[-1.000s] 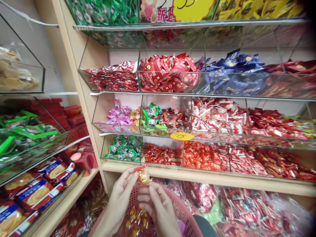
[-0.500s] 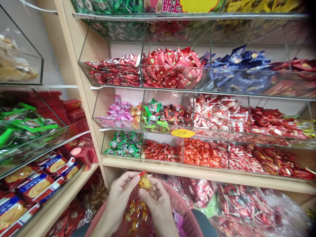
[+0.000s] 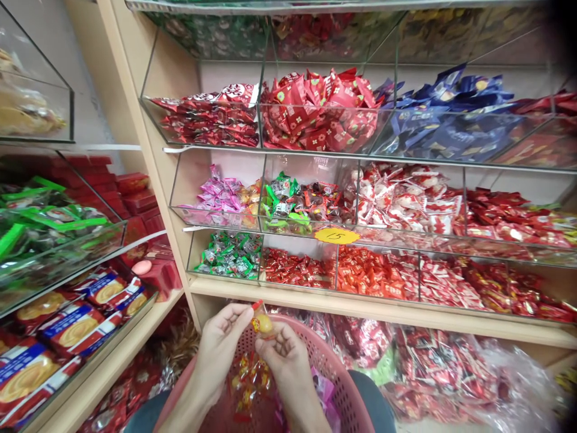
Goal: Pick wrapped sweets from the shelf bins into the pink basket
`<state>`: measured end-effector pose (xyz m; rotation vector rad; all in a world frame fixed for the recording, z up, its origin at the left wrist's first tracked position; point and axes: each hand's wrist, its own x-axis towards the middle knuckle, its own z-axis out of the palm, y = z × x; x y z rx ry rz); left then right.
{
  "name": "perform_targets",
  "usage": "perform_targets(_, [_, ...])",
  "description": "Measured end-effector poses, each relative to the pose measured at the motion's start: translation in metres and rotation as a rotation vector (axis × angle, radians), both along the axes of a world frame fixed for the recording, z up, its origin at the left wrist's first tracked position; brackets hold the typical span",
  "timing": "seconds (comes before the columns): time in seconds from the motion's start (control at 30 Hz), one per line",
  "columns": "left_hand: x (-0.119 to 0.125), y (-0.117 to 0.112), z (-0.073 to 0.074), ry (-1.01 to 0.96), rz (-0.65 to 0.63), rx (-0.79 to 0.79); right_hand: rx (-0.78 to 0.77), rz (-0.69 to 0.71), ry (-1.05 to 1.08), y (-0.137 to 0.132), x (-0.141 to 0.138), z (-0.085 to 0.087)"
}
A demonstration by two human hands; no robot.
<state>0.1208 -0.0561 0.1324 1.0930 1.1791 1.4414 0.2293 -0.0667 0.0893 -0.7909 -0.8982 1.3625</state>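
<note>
Between my two hands is a small wrapped candy [image 3: 262, 323], yellow in a clear wrapper with a red end. My left hand [image 3: 220, 340] pinches the wrapper's red end. The fingers of my right hand [image 3: 285, 356] close on the opposite end. Both hands are over a pink plastic basket [image 3: 349, 376] with holes in its wall. Inside the basket lie more yellow candies [image 3: 247, 382] in clear wrappers, below my hands. Purple-wrapped candies [image 3: 327, 394] lie at the basket's right side, partly hidden by my right forearm.
Wooden shelving [image 3: 315, 294] stands ahead, its clear bins holding red, blue, pink, green and orange packets. A yellow tag [image 3: 337, 235] reads 15. Bagged red candies [image 3: 451, 367] lie under the lowest shelf. Biscuit packs [image 3: 74, 328] fill a shelf at the left.
The view has tilted down slightly, so the shelves sit higher in the picture. Both hands still hold the candy, which is turned a little with its red end up and left.
</note>
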Motion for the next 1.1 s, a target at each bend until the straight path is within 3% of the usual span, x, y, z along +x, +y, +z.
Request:
perform_targets(0.33, [-0.003,0.001,-0.007,0.064,0.009,0.041,0.001,0.108,-0.199,-0.007,0.009,0.004])
perform_targets(0.6, [-0.013,0.0,-0.014,0.096,0.038,0.044,0.106,0.151,-0.345,-0.006,0.017,0.01])
perform_targets(0.77, [-0.014,-0.001,-0.02,0.228,-0.007,0.077,-0.023,0.151,-0.139,-0.002,0.015,-0.003])
perform_targets(1.0, [-0.024,-0.005,-0.021,0.182,-0.255,0.204,-0.411,0.446,0.393,-0.001,0.023,-0.004])
perform_targets(1.1, [-0.028,-0.008,-0.021,0.219,-0.321,0.251,-0.465,0.482,0.448,-0.003,0.023,-0.001])
